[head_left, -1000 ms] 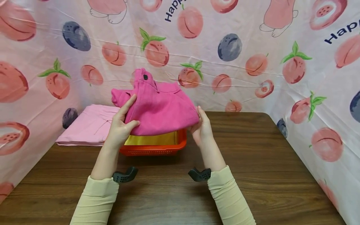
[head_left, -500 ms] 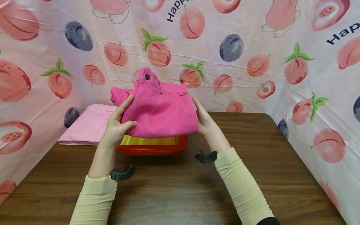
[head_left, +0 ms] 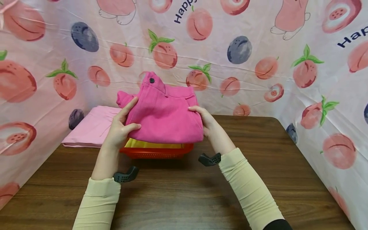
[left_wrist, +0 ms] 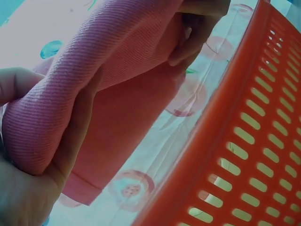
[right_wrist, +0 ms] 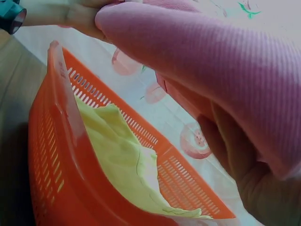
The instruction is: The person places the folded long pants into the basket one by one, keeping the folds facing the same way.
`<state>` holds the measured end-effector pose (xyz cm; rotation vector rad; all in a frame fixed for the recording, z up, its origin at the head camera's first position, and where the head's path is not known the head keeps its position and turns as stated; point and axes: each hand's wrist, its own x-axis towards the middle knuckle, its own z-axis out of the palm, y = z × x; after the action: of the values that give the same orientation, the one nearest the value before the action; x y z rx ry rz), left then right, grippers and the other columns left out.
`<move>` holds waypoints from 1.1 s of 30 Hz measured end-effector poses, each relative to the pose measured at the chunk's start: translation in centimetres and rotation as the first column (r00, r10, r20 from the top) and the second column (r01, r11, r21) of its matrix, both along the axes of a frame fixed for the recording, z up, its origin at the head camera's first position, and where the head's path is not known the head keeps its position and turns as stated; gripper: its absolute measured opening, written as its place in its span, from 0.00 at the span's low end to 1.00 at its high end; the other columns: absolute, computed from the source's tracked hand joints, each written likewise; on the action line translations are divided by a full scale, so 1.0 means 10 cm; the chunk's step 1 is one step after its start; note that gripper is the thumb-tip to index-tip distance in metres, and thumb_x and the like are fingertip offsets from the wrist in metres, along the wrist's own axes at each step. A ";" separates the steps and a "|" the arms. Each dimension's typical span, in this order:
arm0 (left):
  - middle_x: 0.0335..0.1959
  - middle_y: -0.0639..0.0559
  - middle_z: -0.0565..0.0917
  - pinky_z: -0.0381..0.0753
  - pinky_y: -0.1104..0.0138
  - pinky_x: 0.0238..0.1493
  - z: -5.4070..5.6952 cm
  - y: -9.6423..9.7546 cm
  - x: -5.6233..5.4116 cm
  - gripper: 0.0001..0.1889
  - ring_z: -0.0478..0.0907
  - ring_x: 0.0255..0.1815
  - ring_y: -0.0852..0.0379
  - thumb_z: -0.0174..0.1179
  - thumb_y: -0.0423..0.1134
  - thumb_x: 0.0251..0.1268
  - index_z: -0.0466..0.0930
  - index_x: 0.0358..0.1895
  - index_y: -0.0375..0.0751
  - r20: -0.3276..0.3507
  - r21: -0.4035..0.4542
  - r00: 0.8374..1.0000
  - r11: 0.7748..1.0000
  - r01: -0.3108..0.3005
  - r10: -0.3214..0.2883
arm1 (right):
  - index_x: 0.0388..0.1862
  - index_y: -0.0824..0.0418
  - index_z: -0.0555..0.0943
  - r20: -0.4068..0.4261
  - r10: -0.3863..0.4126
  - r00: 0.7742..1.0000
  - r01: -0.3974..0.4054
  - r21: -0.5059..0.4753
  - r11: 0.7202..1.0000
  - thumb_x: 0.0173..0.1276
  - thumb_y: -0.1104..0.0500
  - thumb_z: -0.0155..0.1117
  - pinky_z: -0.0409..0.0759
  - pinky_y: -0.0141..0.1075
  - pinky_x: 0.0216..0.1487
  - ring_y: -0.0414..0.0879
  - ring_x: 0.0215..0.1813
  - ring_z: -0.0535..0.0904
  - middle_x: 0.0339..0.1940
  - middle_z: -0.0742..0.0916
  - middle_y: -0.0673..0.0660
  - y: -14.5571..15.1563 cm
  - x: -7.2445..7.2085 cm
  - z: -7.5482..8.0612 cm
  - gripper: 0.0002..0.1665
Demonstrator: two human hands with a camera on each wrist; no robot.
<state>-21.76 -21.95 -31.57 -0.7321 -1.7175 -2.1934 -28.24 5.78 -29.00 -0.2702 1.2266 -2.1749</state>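
Observation:
Folded bright pink pants with a black button at the waistband are held up between both hands, over an orange basket. My left hand grips their left edge, thumb on the front and the other fingers behind. At the right edge my right hand holds them, with fingertips on the front near the pocket. The right wrist view shows the fold of the pink cloth lying in the hand. Below, yellow cloth lies inside the basket.
A folded light pink garment lies on the brown wooden table, left of the basket. A fruit-patterned curtain stands along the back and both sides of the table.
My right hand has let go of the lower right corner, shifted, and taken hold of the right edge again. The pants have spread flatter toward the camera; the left hand keeps its grip.

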 end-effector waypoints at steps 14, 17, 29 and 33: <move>0.75 0.52 0.43 0.75 0.69 0.52 -0.01 -0.08 -0.06 0.45 0.58 0.65 0.52 0.49 0.26 0.68 0.35 0.77 0.65 0.326 0.048 0.945 0.999 -0.008 -0.008 | 0.73 0.55 0.55 -0.221 -0.169 0.960 0.187 0.062 0.980 0.64 0.72 0.50 0.76 0.34 0.46 0.47 0.49 0.73 0.54 0.72 0.57 -0.04 -0.11 -0.17 0.39; 0.76 0.52 0.40 0.73 0.68 0.55 0.02 -0.12 -0.09 0.45 0.55 0.68 0.52 0.50 0.33 0.70 0.30 0.76 0.68 0.418 0.031 0.908 0.999 -0.012 -0.002 | 0.73 0.55 0.54 -0.231 -0.178 0.956 0.197 0.059 0.979 0.64 0.72 0.51 0.77 0.35 0.45 0.48 0.49 0.72 0.55 0.72 0.57 -0.02 -0.10 -0.17 0.40; 0.41 0.52 0.78 0.82 0.67 0.33 0.14 -0.26 -0.43 0.52 0.81 0.26 0.61 0.58 0.40 0.67 0.21 0.75 0.58 0.667 0.017 0.745 1.000 -0.008 -0.006 | 0.70 0.55 0.56 -0.312 -0.151 0.938 0.165 0.016 0.986 0.63 0.71 0.52 0.78 0.36 0.44 0.49 0.49 0.72 0.53 0.72 0.58 0.04 -0.05 -0.09 0.37; 0.29 0.55 0.81 0.82 0.63 0.35 0.14 -0.34 -0.52 0.49 0.82 0.26 0.59 0.59 0.43 0.67 0.27 0.77 0.54 0.695 -0.034 0.719 0.998 0.047 -0.010 | 0.71 0.54 0.55 -0.354 -0.127 0.927 0.144 0.022 0.989 0.62 0.71 0.52 0.78 0.37 0.44 0.49 0.50 0.72 0.54 0.72 0.58 0.04 -0.03 -0.05 0.39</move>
<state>-26.96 -25.31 -30.19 0.1257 -2.0806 -2.6595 -28.57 6.20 -29.45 -0.5924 1.5308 -2.2765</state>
